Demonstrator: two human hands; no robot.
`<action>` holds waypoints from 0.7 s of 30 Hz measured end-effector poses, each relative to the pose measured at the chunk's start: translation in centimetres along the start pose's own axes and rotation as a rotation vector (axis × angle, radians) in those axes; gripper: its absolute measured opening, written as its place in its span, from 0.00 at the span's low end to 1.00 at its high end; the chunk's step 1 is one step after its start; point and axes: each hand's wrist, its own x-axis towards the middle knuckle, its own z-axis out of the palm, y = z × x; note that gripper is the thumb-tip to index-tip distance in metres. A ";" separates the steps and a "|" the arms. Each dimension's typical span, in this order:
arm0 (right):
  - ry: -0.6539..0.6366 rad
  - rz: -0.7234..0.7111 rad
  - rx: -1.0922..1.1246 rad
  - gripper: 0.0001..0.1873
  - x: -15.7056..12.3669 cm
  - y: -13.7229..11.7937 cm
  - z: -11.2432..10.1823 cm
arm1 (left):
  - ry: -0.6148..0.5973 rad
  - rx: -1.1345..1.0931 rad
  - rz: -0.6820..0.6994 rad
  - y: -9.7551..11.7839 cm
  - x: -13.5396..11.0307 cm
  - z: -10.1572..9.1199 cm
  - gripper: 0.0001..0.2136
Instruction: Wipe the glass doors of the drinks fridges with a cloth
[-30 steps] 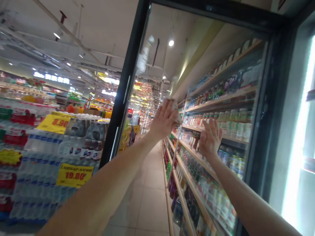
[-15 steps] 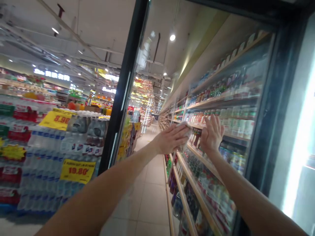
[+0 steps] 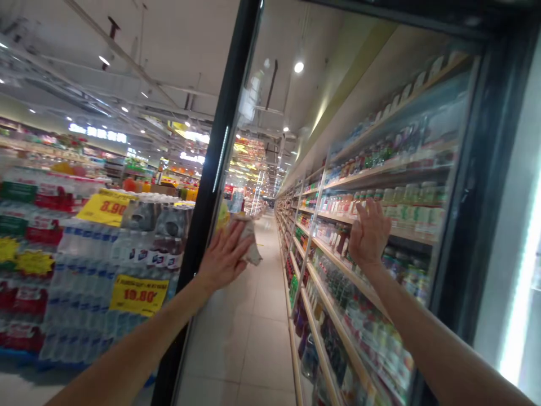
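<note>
Far left, at 9 o'clock from the hands: stacked bottled-water packs carrying two yellow price tags. The upper tag reads 8.90. The lower tag reads about 19.80, its first digits blurred, and the small line above the price is unreadable. A lit ceiling sign at 10 o'clock is too small to read. Next comes the black door frame, then the glass door. The left hand is spread wide and flat, pinning a crumpled pale cloth to the glass. The cloth lies under the fingers and bulges out at 1 o'clock from the palm, just beside the frame. The right hand is open with fingers splayed, palm on the pane, holding nothing, and well apart from the cloth at 3 o'clock. Drink shelves show in the glass, bottle labels illegible. A white light strip sits at far right. Judgement: a wiping pass is in hand at the pane's left edge. A further stroke calls for even palm pressure on the cloth while the right hand braces the door.
</note>
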 end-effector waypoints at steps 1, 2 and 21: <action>0.000 0.002 -0.001 0.24 0.0 0.0 0.0 | 0.018 0.019 -0.057 0.0 -0.7 0.0 0.24; 0.000 0.005 -0.001 0.24 0.0 0.0 0.0 | 0.033 0.029 -0.095 0.2 -1.2 0.0 0.25; 0.005 -0.005 0.009 0.25 -0.1 0.1 -0.1 | -0.051 -0.102 0.353 3.3 8.2 1.2 0.26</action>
